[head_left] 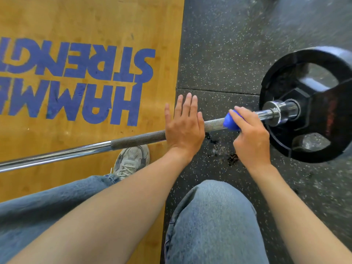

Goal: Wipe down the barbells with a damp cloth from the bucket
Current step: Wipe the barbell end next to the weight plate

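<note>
Here, item one: the barbell (137,139), lying low across the seam between the wooden platform (76,20) and the speckled rubber floor (219,54), its loaded end to my right. Steel, rigid, heavy by my judgement; it will not flex under a wipe. The knurled grey stretch should give grip and drag at fabric; the polished lengths toward the far left and beside the collar look slick, more so once damp. Best steadied on the knurling, not the chrome.

Item two: the cloth (229,121), blue, bunched small, wrapped onto the shaft just inboard of the sleeve. Soft, pliant, light; it moulds to the bar. Whether it is damp I cannot tell.

Item three: my right hand (249,139), fingers curled over the cloth and pinching it against the bar.

Item four: my left hand (183,126), fingers straight and slightly spread, palm laid flat on the knurled section near the cloth, holding nothing.

Item five: the black weight plate (285,141) on the sleeve, edge resting on the rubber; likely enough to stop the bar rolling freely.

Item six: small dark wet-looking spots (233,159) on the floor below the cloth.

Item seven: my denim knees and one grey shoe (131,161). No bucket in view.
</note>
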`<state>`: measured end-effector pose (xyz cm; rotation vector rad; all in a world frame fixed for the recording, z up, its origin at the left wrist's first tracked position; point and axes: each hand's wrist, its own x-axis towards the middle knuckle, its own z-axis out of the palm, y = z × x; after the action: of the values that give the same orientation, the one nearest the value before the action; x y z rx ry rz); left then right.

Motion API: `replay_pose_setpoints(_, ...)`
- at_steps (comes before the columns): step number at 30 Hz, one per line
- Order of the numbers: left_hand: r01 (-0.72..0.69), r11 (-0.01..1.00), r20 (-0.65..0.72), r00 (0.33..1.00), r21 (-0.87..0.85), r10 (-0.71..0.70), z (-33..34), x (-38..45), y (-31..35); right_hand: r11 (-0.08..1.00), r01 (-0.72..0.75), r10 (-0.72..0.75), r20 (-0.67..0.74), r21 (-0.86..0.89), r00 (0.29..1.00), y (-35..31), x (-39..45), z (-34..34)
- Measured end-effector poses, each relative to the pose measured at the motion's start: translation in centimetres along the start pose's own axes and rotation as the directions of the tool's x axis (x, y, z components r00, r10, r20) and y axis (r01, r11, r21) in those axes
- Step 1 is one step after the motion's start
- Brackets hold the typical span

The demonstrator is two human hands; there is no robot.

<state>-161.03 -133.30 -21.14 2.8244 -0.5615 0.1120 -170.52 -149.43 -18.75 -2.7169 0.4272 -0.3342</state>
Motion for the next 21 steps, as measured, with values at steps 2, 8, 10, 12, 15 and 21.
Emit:
replay_pose_setpoints(2,0.008,1.000,0.009,1.000,-0.002,-0.008,0.1,0.3,0.1,0.987,-0.155,0.157,-0.069,0.035,0.985,-0.6,0.1,0.4)
replay_pose_setpoints(8,-0.001,1.000,0.073,0.997,0.003,0.001,-0.1,2.2,-0.3,0.997,0.075,-0.075,0.029,0.004,0.997,0.0,2.1,0.3)
replay_pose_setpoints(10,0.006,1.000,0.122,0.993,0.003,-0.006,-0.4,3.2,-0.4,0.984,-0.170,0.173,-0.052,0.051,0.984,0.2,3.8,0.0)
replay_pose_setpoints(12,0.023,1.000,0.164,0.986,0.011,-0.024,-0.7,4.2,-0.5,0.989,-0.141,0.142,-0.021,0.045,0.990,-1.1,4.8,0.4)
replay_pose_setpoints(15,0.033,0.999,0.230,0.972,0.038,-0.041,-0.9,6.0,-0.9,0.994,0.098,-0.102,0.115,0.047,0.988,-0.3,6.0,0.4)
replay_pose_setpoints(21,0.038,0.999,0.315,0.948,0.023,-0.043,-1.2,9.9,-1.6,0.998,-0.058,0.058,-0.024,0.021,0.998,0.3,9.4,1.7)
